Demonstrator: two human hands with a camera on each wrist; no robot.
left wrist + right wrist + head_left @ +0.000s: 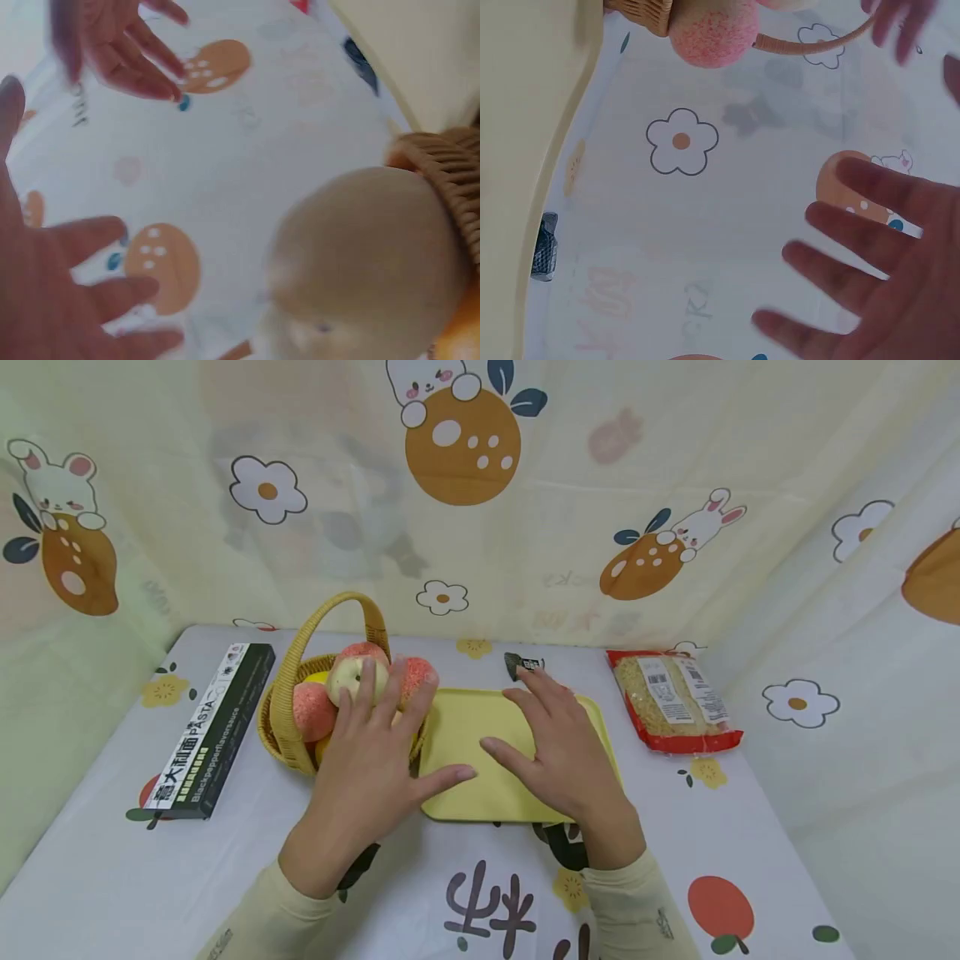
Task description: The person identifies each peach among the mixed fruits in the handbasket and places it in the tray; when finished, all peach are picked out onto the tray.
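My left hand (367, 768) is held out with fingers spread, in front of a wicker basket (286, 710) of fruit in the head view. Inside the basket are several pinkish-red peaches (313, 712) and a pale round fruit (347, 680), partly hidden by the fingers. The right hand (566, 747) hovers over the right part of a yellow tray (472, 802), fingers spread and holding nothing. In the left wrist view the pale fruit (367, 262) looms large beside the basket rim (450, 165). Whether the left fingers touch the fruit is unclear.
On the left lies a dark green and white pasta box (206, 731). A red-edged clear bag (671, 702) of pale food sits at the right. Behind the tray is a small dark packet (522, 665). Patterned curtains (540, 560) hang at the back and sides.
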